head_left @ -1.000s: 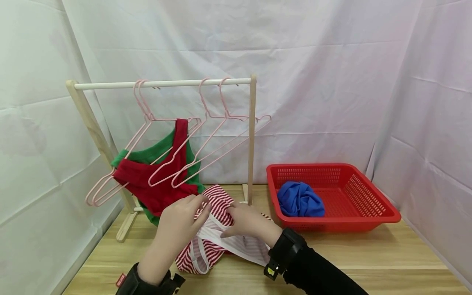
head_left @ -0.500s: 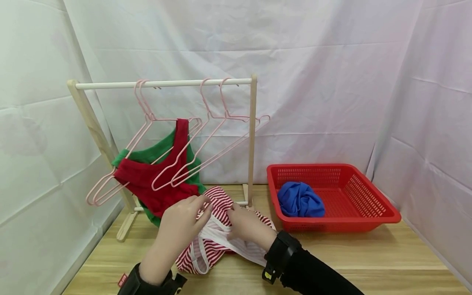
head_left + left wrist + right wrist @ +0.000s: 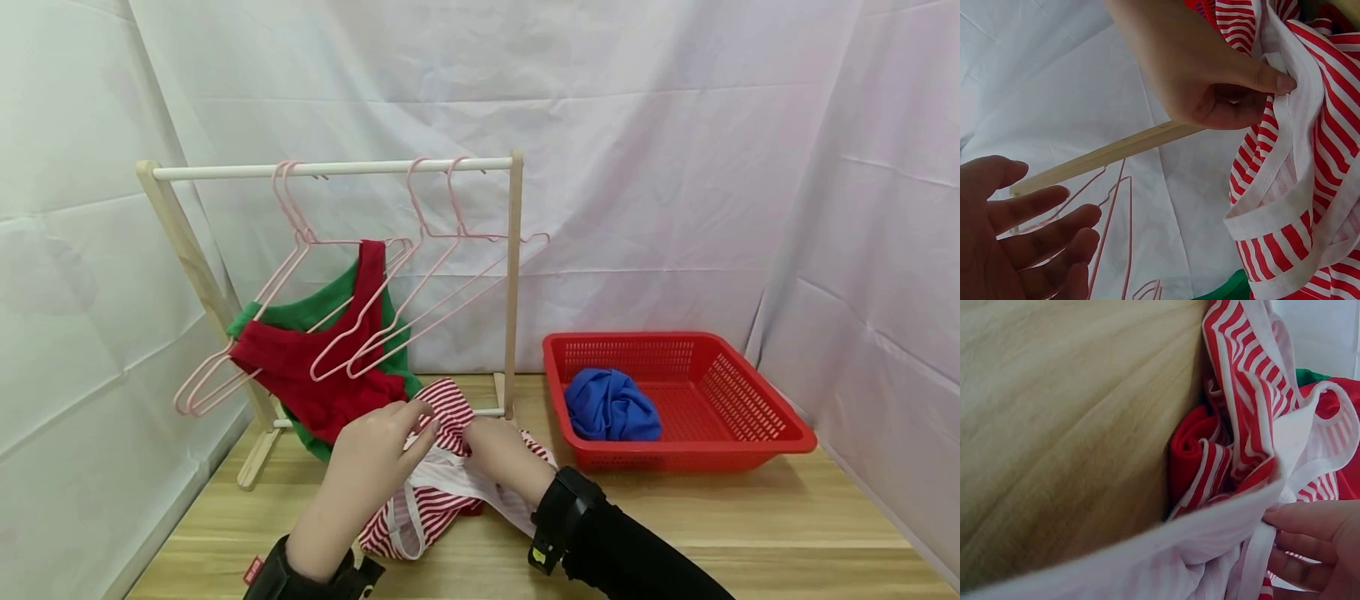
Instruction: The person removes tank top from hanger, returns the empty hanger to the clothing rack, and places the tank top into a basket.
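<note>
A red-and-white striped tank top (image 3: 442, 508) with white trim lies bunched on the table in front of the rack. My right hand (image 3: 506, 458) pinches its white-trimmed edge between thumb and curled fingers, as the left wrist view shows with the right hand (image 3: 1222, 87) at the trim. In the right wrist view the thumb of the right hand (image 3: 1316, 544) presses on the white edge. My left hand (image 3: 378, 454) hovers beside the top's left part; the left wrist view shows the left hand (image 3: 1041, 237) with fingers spread, holding nothing.
A wooden rack (image 3: 512, 292) stands behind, with pink hangers (image 3: 420, 237) on its white rail. A red tank top (image 3: 315, 367) and a green one (image 3: 330, 296) hang at its left. A red basket (image 3: 738, 446) at the right holds a crumpled blue cloth (image 3: 611, 406).
My right hand has gone from spread fingers over the striped tank top to pinching its edge, shifting slightly left. The left hand has barely moved. The right-hand pink hangers sway slightly.
</note>
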`<state>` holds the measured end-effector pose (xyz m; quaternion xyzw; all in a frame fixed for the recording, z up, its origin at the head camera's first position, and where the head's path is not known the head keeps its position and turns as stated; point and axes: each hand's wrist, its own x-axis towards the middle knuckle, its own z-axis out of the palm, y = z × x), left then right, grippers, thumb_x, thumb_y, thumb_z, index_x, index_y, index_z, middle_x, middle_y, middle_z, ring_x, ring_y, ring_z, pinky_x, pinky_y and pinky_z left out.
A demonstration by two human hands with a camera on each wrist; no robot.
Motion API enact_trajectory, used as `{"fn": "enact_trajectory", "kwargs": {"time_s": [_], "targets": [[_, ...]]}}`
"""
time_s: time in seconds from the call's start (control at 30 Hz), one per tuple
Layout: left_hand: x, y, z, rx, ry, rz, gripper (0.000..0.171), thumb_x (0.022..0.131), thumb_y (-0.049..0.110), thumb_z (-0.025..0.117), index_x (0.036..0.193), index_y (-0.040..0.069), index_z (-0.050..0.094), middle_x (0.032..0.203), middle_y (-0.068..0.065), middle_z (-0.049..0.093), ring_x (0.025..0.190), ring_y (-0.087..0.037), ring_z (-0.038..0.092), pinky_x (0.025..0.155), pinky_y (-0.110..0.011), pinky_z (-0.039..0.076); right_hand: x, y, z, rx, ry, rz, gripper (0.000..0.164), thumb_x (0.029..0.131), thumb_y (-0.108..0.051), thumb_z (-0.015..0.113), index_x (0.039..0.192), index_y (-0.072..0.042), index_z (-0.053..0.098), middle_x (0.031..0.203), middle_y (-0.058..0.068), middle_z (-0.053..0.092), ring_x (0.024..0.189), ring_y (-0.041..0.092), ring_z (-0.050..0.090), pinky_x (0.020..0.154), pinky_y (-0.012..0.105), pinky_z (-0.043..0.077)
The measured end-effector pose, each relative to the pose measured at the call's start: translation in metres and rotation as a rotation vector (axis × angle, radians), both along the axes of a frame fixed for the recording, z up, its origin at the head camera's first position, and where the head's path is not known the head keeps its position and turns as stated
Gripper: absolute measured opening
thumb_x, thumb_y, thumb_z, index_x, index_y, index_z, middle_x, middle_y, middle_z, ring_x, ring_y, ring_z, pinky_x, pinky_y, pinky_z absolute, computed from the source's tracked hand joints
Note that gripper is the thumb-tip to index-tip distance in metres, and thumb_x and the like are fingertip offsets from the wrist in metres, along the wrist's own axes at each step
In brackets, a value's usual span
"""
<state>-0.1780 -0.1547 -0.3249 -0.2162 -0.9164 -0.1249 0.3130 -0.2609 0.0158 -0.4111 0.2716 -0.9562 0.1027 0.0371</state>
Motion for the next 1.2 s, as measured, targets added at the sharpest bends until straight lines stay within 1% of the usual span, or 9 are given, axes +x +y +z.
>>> {"fn": "enact_trajectory", "kwargs": {"time_s": [0.1, 0.2, 0.33, 0.57, 0.77, 0.87, 0.97, 1.07, 1.2], "targets": [[0.0, 0.0, 0.0, -0.001, -0.002, 0.005, 0.009, 0.082, 0.028, 0.061, 0.086, 0.02, 0.062, 0.064, 0.013, 0.049, 0.055, -0.006, 0.05, 0.046, -0.024, 0.038, -0.001, 0.001, 0.0, 0.004, 0.01, 0.013, 0.026, 0.068, -0.021, 0.073, 0.052, -0.022, 0.052, 0.052, -0.013, 0.046, 0.049, 0.007, 0.043, 0.048, 0.028, 0.035], [0.0, 0.0, 0.0, 0.004, 0.002, 0.005, 0.008, 0.082, 0.028, 0.061, 0.085, 0.02, 0.062, 0.064, 0.012, 0.05, 0.055, -0.006, 0.049, 0.045, -0.024, 0.038, -0.001, 0.004, 0.002, 0.001, 0.01, 0.017, 0.026, 0.07, -0.02, 0.071, 0.052, -0.022, 0.052, 0.05, -0.013, 0.043, 0.048, 0.007, 0.041, 0.045, 0.026, 0.032], [0.0, 0.0, 0.001, 0.009, -0.008, 0.015, 0.007, 0.083, 0.028, 0.06, 0.084, 0.022, 0.061, 0.064, 0.012, 0.05, 0.054, -0.005, 0.048, 0.045, -0.023, 0.036, -0.001, 0.01, 0.01, -0.029, 0.023, 0.018, 0.022, 0.069, -0.018, 0.069, 0.054, -0.02, 0.054, 0.049, -0.013, 0.043, 0.047, 0.007, 0.04, 0.045, 0.025, 0.031], [0.001, -0.004, 0.001, 0.012, -0.062, 0.03, 0.012, 0.081, 0.029, 0.063, 0.09, 0.02, 0.063, 0.067, 0.009, 0.054, 0.055, -0.004, 0.046, 0.046, -0.024, 0.036, 0.002, 0.016, 0.024, -0.118, 0.046, 0.048, 0.01, 0.074, -0.02, 0.07, 0.068, -0.02, 0.061, 0.063, -0.013, 0.052, 0.058, 0.004, 0.048, 0.053, 0.024, 0.039], [0.0, -0.008, 0.002, 0.019, -0.051, 0.033, 0.014, 0.083, 0.03, 0.061, 0.092, 0.02, 0.065, 0.07, 0.009, 0.056, 0.056, -0.004, 0.048, 0.047, -0.023, 0.038, 0.003, 0.023, 0.035, -0.206, 0.105, 0.048, 0.01, 0.075, -0.019, 0.071, 0.07, -0.019, 0.062, 0.069, -0.011, 0.055, 0.063, 0.006, 0.051, 0.057, 0.024, 0.04], [-0.001, -0.01, 0.002, 0.027, -0.042, 0.042, 0.014, 0.082, 0.03, 0.062, 0.091, 0.019, 0.065, 0.07, 0.01, 0.057, 0.056, -0.005, 0.049, 0.047, -0.024, 0.039, 0.004, 0.026, 0.042, -0.284, 0.134, 0.041, 0.011, 0.075, -0.017, 0.072, 0.07, -0.018, 0.062, 0.071, -0.011, 0.054, 0.065, 0.006, 0.05, 0.057, 0.023, 0.041], [-0.001, -0.012, 0.003, 0.031, -0.035, 0.048, 0.014, 0.082, 0.03, 0.063, 0.09, 0.018, 0.065, 0.072, 0.009, 0.058, 0.055, -0.005, 0.048, 0.048, -0.024, 0.039, 0.004, 0.03, 0.045, -0.389, 0.156, 0.032, 0.011, 0.075, -0.013, 0.071, 0.071, -0.017, 0.061, 0.073, -0.009, 0.053, 0.066, 0.005, 0.051, 0.058, 0.021, 0.042], [0.0, -0.013, 0.003, 0.035, -0.038, 0.043, 0.015, 0.082, 0.03, 0.063, 0.09, 0.018, 0.065, 0.071, 0.01, 0.057, 0.053, -0.003, 0.045, 0.047, -0.023, 0.038, 0.004, 0.033, 0.046, -0.508, 0.149, 0.019, 0.012, 0.076, -0.009, 0.07, 0.073, -0.016, 0.061, 0.076, -0.009, 0.053, 0.068, 0.005, 0.052, 0.06, 0.02, 0.044], [0.0, -0.013, 0.003, 0.045, -0.046, 0.039, 0.016, 0.082, 0.03, 0.063, 0.09, 0.017, 0.065, 0.068, 0.011, 0.054, 0.052, -0.001, 0.043, 0.047, -0.023, 0.037, 0.004, 0.035, 0.045, -0.686, 0.117, -0.003, 0.014, 0.076, -0.003, 0.069, 0.075, -0.016, 0.062, 0.078, -0.008, 0.055, 0.072, 0.006, 0.054, 0.064, 0.022, 0.047]]}}
